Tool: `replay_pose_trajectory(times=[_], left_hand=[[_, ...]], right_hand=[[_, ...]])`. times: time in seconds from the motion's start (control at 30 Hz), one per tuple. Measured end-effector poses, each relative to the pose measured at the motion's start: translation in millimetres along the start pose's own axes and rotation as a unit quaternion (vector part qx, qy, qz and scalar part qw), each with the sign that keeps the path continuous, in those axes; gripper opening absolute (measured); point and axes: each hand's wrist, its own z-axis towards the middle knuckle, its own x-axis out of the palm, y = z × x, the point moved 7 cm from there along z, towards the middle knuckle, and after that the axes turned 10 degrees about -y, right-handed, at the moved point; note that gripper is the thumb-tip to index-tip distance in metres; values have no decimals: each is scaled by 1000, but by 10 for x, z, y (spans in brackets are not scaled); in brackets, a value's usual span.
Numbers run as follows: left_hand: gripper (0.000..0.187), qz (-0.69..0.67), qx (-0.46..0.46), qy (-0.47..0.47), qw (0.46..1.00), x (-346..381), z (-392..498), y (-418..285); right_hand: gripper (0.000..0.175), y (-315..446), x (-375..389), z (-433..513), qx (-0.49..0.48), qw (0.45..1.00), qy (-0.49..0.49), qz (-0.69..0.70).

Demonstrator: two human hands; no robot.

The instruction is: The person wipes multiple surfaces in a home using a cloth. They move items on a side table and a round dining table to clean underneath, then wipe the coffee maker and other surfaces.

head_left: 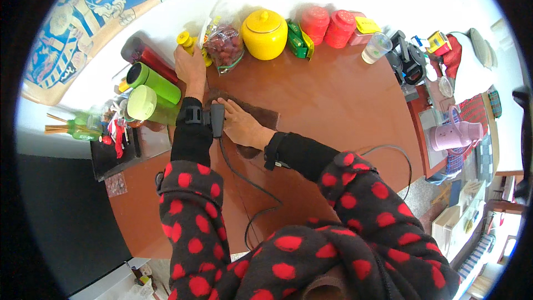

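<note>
My left hand grips a small yellow glazed object, possibly a bottle or ornament, near the back of the brown table. My fingers and palm hide much of it. Just right of that hand, a clear plastic bag of dark red fruit stands by the wall. My right hand lies flat on a dark brown cloth, fingers extended over it. Part of the cloth is covered by that hand and by my left wrist, which carries a black device.
Along the wall stand a yellow lidded jar, green packets, red canisters and a plastic cup. Bottles, including a green one, crowd the left. A black cable crosses the table. A pink thermos jug is at right.
</note>
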Motion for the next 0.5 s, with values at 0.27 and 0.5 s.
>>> replay_pose_trajectory(times=[0.27, 0.5], left_hand=[[64, 22, -23, 54, 998, 2, -113, 106], [67, -7, -81, 74, 994, -105, -554, 183]], right_hand=[[35, 17, -52, -79, 17, 999, 15, -31], [50, -276, -618, -520, 15, 999, 5, -33]])
